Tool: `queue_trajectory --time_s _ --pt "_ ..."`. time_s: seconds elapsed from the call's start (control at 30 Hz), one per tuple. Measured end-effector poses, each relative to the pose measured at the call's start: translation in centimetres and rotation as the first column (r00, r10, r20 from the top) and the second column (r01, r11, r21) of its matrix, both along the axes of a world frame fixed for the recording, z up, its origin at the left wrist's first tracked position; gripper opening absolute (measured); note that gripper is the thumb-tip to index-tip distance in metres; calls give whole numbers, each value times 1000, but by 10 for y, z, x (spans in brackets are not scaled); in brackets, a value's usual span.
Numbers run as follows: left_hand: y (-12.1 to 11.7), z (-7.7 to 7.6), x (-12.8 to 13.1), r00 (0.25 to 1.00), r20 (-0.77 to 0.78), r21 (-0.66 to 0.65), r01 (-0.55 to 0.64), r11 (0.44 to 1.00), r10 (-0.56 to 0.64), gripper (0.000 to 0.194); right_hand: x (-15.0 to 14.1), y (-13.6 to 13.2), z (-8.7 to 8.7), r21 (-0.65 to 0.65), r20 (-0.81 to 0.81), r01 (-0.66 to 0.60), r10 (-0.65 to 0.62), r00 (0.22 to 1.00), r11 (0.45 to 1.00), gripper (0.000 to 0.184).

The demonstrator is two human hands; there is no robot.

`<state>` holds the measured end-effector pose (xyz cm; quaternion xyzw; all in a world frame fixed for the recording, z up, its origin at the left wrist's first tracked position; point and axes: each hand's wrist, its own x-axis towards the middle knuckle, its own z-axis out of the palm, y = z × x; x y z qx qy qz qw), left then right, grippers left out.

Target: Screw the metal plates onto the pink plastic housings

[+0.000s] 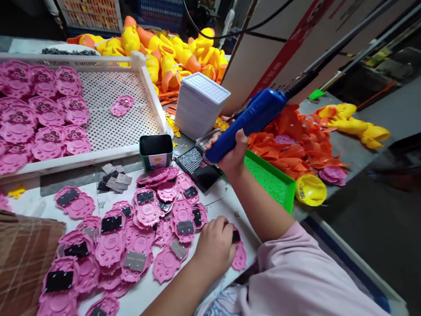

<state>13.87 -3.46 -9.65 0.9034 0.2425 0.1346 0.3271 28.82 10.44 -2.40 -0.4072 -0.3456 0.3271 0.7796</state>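
On the worktop (137, 306): pink panels (57, 309) plated, loose plates (123, 180) unused; left hand (214, 242) pinching one panel (239, 257), right hand (233, 156) gripping blue electric screwdriver (253, 120).

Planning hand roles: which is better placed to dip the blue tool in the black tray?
Probably the right hand: it grips the blue tool by the black tray; the left hand is at a pink piece.

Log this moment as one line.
left hand: on pink part | right hand: grips blue power tool, nose at black tray | white crate: holds stacked pink parts
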Motion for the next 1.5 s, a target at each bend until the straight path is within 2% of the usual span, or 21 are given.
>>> queue_trajectory --time_s 0.13,0.33,0.47,0.6,0.83,1.17,1.33,1.5 --pt "1 -2 1 1000 18 10 -14 1000 13 24 2 -21 16 -7 -17 16 -16 1000 1000 52" --pt "3 -4 2 999 36 -16 -18 1000 19 20 10 -88 32 -45 -15 26 -27 1000 999 51" --pt "4 -7 2 970 229 -10 -85 996 85 17 14 -126 29 -66 -35 52 -54 998 997 50" --pt "5 -6 2 902 392 -11 -192 981 180 9 13 -149 25 -59 -70 0 -4 998 998 49" --pt "5 -3 3 907 395 46 -181 982 149 10 4 -159 23 -48 -95 -50 46 994 998 50" --pt "5 -4 3 921 374 108 -162 981 111 22 -3 -160 16 -80 -100 -70 62 993 994 54" --pt "5 -4 2 931 355 111 -136 984 89 23 -3 -163 12 -27 -71 -86 84 994 996 47" --pt "5 -7 1 939 334 91 -119 989 82 16 -2 -166 9 5 -43 -77 77 996 997 44"
